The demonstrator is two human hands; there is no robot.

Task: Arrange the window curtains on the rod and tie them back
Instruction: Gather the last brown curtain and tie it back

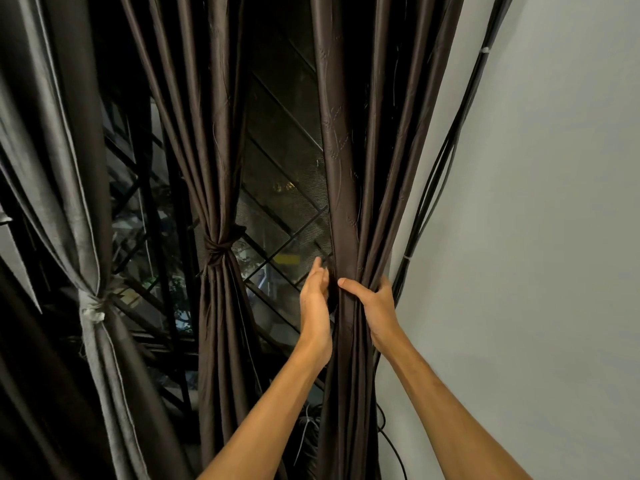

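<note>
1. The right hand (374, 306) grips the right curtain (343, 188). Its thumb lies across the front of the gathered folds and its fingers curl round them from the wall side.
2. The left hand (315, 303) is against the opposite edge of the same bundle, level with the grip. Its palm is turned to the cloth and its thumb points up. Its fingertips sink into a dark fold, so I cannot tell whether they pinch cloth or only press it.
3. Above the grip the curtain rises in narrow pleats that spread wider toward the top of the view. Below the grip it hangs straight down between the two forearms.
4. Just left of the grip, past the left hand, a window (277, 140) shows a diagonal grille behind fine mesh, with darkness outside.
5. Further left and a little higher than the grip, the middle curtain (218, 168) is cinched by a knot (220, 247) of the same dark cloth.
6. Furthest left, a grey curtain (79, 202) is bound by a pale tie (91, 308), roughly level with the grip.
7. Right of the grip, near the curled fingers, black cables (446, 150) run up along the pale wall (536, 202).
</note>
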